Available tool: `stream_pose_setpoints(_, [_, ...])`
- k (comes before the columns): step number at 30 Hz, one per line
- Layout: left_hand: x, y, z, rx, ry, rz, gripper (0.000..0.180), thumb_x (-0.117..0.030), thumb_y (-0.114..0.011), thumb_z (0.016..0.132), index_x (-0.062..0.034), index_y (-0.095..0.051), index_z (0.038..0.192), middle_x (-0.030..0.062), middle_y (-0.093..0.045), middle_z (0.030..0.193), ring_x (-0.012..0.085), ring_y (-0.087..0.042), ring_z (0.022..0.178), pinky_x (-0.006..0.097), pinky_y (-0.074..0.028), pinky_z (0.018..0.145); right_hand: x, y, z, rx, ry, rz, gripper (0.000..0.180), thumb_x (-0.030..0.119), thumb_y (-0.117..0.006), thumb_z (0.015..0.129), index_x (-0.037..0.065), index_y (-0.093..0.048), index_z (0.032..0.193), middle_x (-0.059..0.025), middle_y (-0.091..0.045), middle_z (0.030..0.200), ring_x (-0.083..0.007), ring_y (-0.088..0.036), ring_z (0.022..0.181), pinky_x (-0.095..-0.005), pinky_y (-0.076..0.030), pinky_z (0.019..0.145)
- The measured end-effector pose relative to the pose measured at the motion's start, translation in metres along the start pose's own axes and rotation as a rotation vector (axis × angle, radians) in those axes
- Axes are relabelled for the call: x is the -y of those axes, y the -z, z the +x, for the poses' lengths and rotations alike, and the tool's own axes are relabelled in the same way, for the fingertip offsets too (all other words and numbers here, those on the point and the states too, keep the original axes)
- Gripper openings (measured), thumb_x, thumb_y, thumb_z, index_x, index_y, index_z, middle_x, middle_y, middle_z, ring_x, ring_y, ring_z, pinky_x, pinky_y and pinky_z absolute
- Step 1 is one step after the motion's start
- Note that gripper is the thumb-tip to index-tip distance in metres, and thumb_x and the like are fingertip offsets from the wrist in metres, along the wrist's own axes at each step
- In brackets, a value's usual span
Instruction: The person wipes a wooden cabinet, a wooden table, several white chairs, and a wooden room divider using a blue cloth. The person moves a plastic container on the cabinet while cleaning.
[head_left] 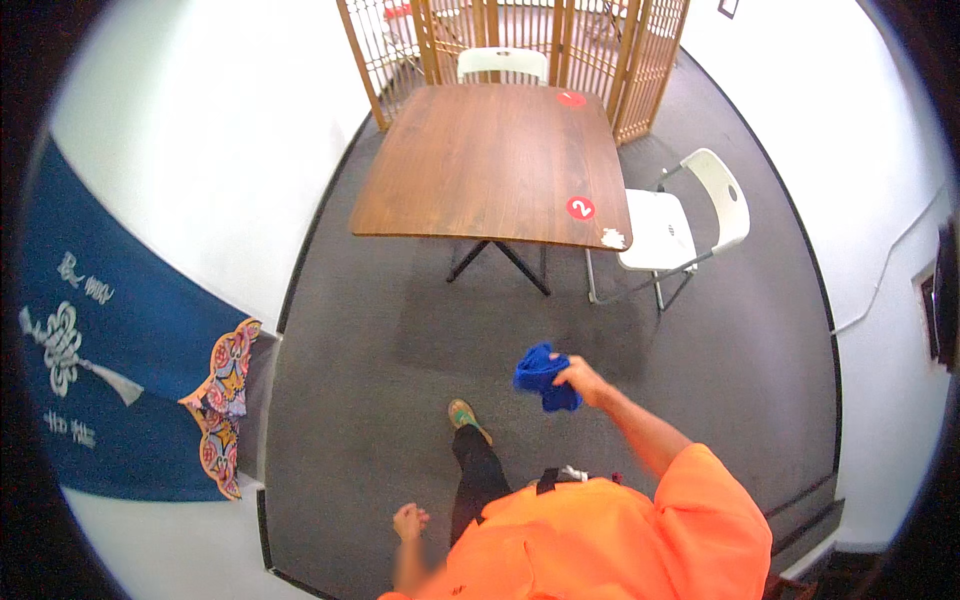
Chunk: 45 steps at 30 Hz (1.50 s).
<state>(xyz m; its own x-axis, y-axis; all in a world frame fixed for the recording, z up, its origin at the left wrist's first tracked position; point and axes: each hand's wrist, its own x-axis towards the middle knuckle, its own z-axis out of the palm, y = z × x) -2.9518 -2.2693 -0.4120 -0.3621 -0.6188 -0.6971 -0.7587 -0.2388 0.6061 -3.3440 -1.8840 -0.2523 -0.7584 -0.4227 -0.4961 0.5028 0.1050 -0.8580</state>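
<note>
- Nearest: orange shirt (600,530) fills the bottom edge, L hand (410,522) low down beside it. Fingers loosely curled, half open approx., nothing visible in them; forearm's blurred, so no finer detail.
- Now the R hand (580,381), arm stretched out fwd. Fingers closed on a bunched blue cloth (541,372), thumb side up top; exact finger placement's too small to tell.
- Cloth's pos.: out in front of the body, over the grey floor (380,350), short of the table and not touching it. Bulk bulges out L of the fingers, a loose fold droops below.
- Handling, my call: light, v. soft, floppy, no stiffness to speak of. Looks fuzzy, so prob. not slippery; nothing fragile abt it. Wet or dry? Can't tell.
- Best hold, I'd say: a full-hand pinch thru several layers, near the middle of the bunch; a corner only wd let the rest dangle.
- Containers: no box, bin or bowl I can make out, so no contents to call.
- Further fwd: brown table (490,160) w/ red round stickers, white folding chair (725,200) at its R side.
- Farthest: 2nd white chair (503,62) behind the table, then the wooden lattice screen (640,90).
</note>
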Motion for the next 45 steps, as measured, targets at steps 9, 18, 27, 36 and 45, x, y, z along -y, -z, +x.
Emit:
stream_pose_setpoints(9, [-0.241, -0.016, 0.171, 0.103, -0.101, 0.087, 0.019, -0.020, -0.057, 0.094, -0.0053, -0.067, 0.102, 0.0079, -0.069, 0.080, 0.0143, -0.065, 0.057, 0.026, -0.048, 0.045, 0.191, 0.078, 0.043, -0.669, 0.285, 0.222, 0.016, 0.022, -0.058, 0.081, 0.020, -0.057, 0.065, 0.0080, -0.045, 0.054, -0.0065, -0.037, 0.043, -0.0240, -0.024, 0.043])
stream_pose_setpoints(18, [-0.505, -0.118, 0.228, 0.229, -0.416, 0.051, 0.023, -0.012, -0.054, 0.095, -0.0034, -0.065, 0.113, 0.0060, -0.069, 0.089, 0.0128, -0.067, 0.068, 0.023, -0.049, 0.056, 0.183, 0.178, 0.185, -0.926, -0.059, -0.822, 0.097, 0.062, -0.063, 0.078, 0.014, -0.024, 0.152, -0.0207, -0.029, 0.153, -0.0442, -0.030, 0.138, -0.0619, -0.029, 0.106])
stream_pose_setpoints(27, [-0.582, -0.112, 0.269, 0.024, -0.210, 0.065, 0.025, -0.005, -0.048, 0.094, 0.0010, -0.062, 0.115, 0.0105, -0.068, 0.090, 0.0162, -0.068, 0.069, 0.024, -0.051, 0.054, 0.116, 0.154, 0.272, -1.146, 0.127, -1.222, 0.081, 0.046, -0.068, 0.078, 0.024, -0.036, 0.149, -0.0166, -0.022, 0.157, -0.0371, -0.018, 0.146, -0.0649, -0.017, 0.108])
stream_pose_setpoints(36, [-0.687, -0.143, 0.318, 0.065, -0.300, -0.004, 0.028, -0.009, -0.050, 0.096, -0.0005, -0.057, 0.122, 0.0112, -0.066, 0.099, 0.0174, -0.068, 0.076, 0.025, -0.052, 0.060, 0.231, -0.111, 0.499, -0.489, 0.679, -1.001, 0.059, 0.028, -0.067, 0.075, 0.025, -0.054, 0.132, -0.0225, -0.037, 0.148, -0.0445, -0.026, 0.141, -0.0703, -0.015, 0.108])
stream_pose_setpoints(45, [-0.788, -0.216, 0.385, 0.179, -0.461, 0.189, 0.038, -0.026, -0.046, 0.100, -0.0015, -0.057, 0.127, 0.0114, -0.064, 0.114, 0.0205, -0.064, 0.095, 0.032, -0.051, 0.077, 0.250, -0.081, 0.519, -0.503, 0.801, -1.170, 0.048, 0.023, -0.072, 0.069, 0.028, -0.064, 0.115, -0.0070, -0.052, 0.136, -0.0369, -0.042, 0.131, -0.0648, -0.026, 0.105])
